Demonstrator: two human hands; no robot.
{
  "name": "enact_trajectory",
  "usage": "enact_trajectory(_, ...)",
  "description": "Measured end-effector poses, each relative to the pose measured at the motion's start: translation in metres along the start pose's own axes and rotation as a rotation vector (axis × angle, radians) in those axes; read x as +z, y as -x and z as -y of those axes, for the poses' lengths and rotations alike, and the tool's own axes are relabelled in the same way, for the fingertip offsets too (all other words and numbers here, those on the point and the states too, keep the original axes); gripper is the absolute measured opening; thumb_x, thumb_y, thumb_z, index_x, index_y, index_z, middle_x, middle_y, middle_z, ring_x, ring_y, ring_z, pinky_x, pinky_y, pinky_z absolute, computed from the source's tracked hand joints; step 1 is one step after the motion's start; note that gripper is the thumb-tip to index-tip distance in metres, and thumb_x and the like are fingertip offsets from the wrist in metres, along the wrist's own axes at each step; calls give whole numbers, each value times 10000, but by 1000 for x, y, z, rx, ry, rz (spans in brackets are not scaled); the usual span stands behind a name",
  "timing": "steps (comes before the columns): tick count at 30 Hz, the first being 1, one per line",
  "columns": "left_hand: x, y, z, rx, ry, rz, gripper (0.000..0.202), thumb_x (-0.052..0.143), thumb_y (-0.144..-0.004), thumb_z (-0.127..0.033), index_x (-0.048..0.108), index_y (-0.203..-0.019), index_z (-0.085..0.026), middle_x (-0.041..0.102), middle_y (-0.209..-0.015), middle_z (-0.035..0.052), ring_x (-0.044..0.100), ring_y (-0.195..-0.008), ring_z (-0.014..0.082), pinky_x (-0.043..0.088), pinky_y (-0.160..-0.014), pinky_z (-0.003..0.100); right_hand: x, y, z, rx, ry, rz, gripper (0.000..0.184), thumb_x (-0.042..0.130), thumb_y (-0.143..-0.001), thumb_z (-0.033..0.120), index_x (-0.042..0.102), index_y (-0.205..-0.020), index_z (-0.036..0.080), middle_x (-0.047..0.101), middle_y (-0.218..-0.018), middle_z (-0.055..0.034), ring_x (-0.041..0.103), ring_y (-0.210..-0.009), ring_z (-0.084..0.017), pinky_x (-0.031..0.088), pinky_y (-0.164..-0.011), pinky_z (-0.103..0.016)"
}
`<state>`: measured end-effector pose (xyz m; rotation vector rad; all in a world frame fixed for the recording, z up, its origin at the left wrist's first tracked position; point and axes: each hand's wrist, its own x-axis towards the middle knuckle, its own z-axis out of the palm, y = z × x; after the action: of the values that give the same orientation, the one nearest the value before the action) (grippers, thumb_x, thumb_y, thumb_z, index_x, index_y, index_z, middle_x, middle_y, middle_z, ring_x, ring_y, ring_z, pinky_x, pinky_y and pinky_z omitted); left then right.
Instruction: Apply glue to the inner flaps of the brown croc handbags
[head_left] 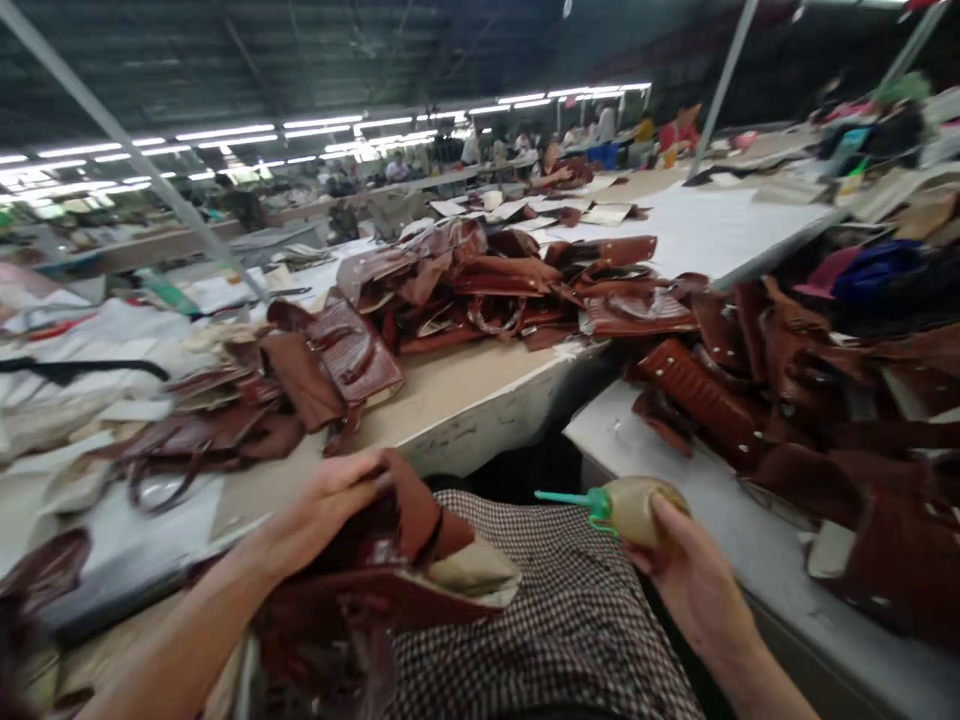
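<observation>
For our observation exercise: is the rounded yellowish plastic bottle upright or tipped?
Tipped: the right hand holds the bottle sideways, thin green nozzle pointing left.

Single head-worn view, facing forward and down, close above the checked lap (547, 580)

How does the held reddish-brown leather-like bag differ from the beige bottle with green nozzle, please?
The reddish-brown leather-like bag is larger than the rounded beige bottle. The bag is dark outside; the bottle is paler, with a thin green nozzle. The bag's open end lies over checked cloth; the bottle is sideways, nozzle pointing left. Both are held: bag in the left grip, bottle in the right grip.
</observation>
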<state>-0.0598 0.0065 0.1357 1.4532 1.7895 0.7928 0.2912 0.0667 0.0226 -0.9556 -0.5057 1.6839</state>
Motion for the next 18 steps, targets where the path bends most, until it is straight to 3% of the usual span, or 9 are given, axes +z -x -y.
enact_trajectory(6,38,-50,46,-64,208,290,457,609,-777,-602,533,-690,-161,501,-618,-35,453,-592,127,393,-582,251,-30,8,6,128,195,25,467,783,-783,408,672,-1205,242,711,-1086,-82,662,-916,-295,571,-622,-334)
enact_trajectory(11,57,-86,56,-10,209,463,395,683,-750,-501,541,-624,-155,453,-583,-47,393,-566,112,323,-548,234,-30,13,7,143,368,43,527,747,-781,458,643,-1248,237,714,-1106,-114,681,-913,-346,583,-652,-405)
enact_trajectory(14,79,-92,58,40,201,508,356,706,-749,-432,555,-594,-150,452,-569,-49,382,-575,109,321,-568,231,-35,12,5,140,423,50,526,779,-751,459,658,-1208,228,719,-1044,-101,680,-839,-313,567,-599,-351)
enact_trajectory(18,103,-73,69,87,228,495,289,679,-779,-407,622,-669,-146,570,-683,-19,479,-700,148,393,-695,246,-50,12,6,122,497,19,526,807,-730,459,676,-1176,214,716,-978,-80,648,-742,-260,506,-499,-277)
